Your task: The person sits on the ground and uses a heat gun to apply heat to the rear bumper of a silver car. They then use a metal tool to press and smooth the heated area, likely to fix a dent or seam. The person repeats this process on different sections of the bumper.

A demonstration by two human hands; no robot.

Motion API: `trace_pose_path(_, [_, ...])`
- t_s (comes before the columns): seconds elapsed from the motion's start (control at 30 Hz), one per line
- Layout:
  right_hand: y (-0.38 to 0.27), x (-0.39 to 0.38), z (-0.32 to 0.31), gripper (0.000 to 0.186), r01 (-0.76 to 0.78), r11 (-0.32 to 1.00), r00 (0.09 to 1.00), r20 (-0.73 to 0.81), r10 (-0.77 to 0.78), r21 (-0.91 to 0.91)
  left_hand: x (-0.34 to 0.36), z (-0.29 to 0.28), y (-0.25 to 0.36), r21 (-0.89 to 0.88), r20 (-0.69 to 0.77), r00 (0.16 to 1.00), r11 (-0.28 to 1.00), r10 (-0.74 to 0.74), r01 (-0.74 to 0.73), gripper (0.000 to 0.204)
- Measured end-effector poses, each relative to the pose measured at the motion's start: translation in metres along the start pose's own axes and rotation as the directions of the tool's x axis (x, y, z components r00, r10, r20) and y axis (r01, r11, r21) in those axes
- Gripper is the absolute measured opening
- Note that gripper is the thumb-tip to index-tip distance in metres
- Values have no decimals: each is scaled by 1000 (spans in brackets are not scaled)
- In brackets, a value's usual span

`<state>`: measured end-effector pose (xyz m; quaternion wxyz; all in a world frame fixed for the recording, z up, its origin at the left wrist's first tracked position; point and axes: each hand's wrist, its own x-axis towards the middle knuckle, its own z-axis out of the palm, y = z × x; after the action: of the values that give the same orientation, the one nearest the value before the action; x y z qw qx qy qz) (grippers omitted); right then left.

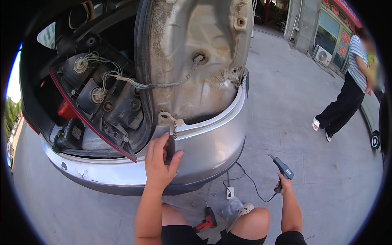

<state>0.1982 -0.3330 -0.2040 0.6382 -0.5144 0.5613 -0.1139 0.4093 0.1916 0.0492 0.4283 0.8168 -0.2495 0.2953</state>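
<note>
My right hand (284, 184) grips the handle of a dark grey hot stapler (284, 168), a gun-shaped plastic welder with a thin bent tip pointing up and left, held out over the pavement. My left hand (160, 161) is at the corner of the silver bumper (204, 151), its thumb and fingers closed around the edge of a dark gap. Just above the fingertips, small wavy metal staples (174, 127) run along the bumper's upper edge, beside a tab with a hole (165, 117). What lies under the fingers is partly hidden.
A detached tail light (102, 94) hangs by its wires (171, 85) left of the bare body panel (196, 36). The stapler's cable (257, 190) runs to a white power strip (230, 192). A red-black cordless drill (207, 220) lies near my knees. A person (347, 85) stands at right.
</note>
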Motion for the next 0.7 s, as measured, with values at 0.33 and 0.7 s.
trace_pose_path(0.33, [326, 190, -74, 66, -349, 927, 889, 265, 374, -141, 4, 3, -3, 122, -5, 989, 982, 147, -146, 59])
trace_pose_path(0.7, [168, 134, -23, 48, 130, 514, 967, -6, -256, -848, 13, 15, 2, 69, -35, 978, 977, 206, -203, 60])
